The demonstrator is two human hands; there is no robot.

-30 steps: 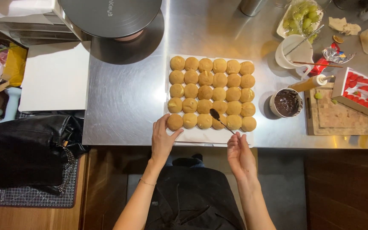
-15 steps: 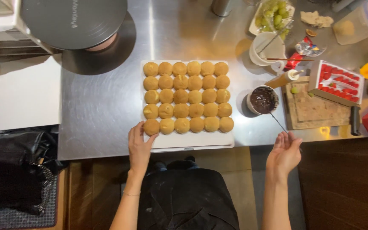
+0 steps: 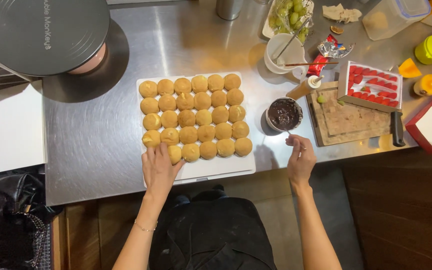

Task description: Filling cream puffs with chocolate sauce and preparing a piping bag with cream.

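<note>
Near the table's front edge, her left hand [image 3: 158, 167] lay flat, grip released, on the white board [image 3: 216, 169] of buns [image 3: 195, 117], while her right hand [image 3: 300, 157] pinched a spoon [image 3: 289, 133] in the chocolate bowl [image 3: 284, 114].

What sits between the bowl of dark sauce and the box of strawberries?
In the head view, the wooden cutting board fills the stretch between the bowl of dark sauce and the box of strawberries, which rests on the board's far edge.
</note>
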